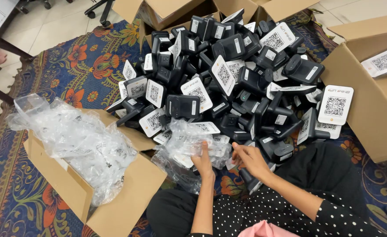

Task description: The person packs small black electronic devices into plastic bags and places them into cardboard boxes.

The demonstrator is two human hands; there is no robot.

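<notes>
— How much room do the hands have?

— Little. The left hand [202,160] and right hand [250,159] work at the near edge of the pile of black devices [237,74], which covers the middle of the patterned rug [70,66] on the floor. Cardboard hems it in: an open box [114,210] stuffed with crumpled clear plastic bags [75,140] toward the rug's near left edge, a large box [373,101] along its right edge, and more boxes [167,11] at the far edge. The only bare rug lies far left and in the near left corner.

— What does the left hand grasp?

— Its fingers close on a clear plastic bag [189,147] with a white-faced device inside, lying at the pile's near edge just right of the open box.

— Which way does it point?

— The bag's long axis runs roughly left to right, parallel to the rug's near edge. The plastic is too crumpled to tell which end is the mouth.

— And the right hand?

— Fingers curled loosely, reaching left toward the bag's right end, just beside the left hand. I cannot tell whether it grips anything; a black device [248,180] lies under its wrist
</notes>
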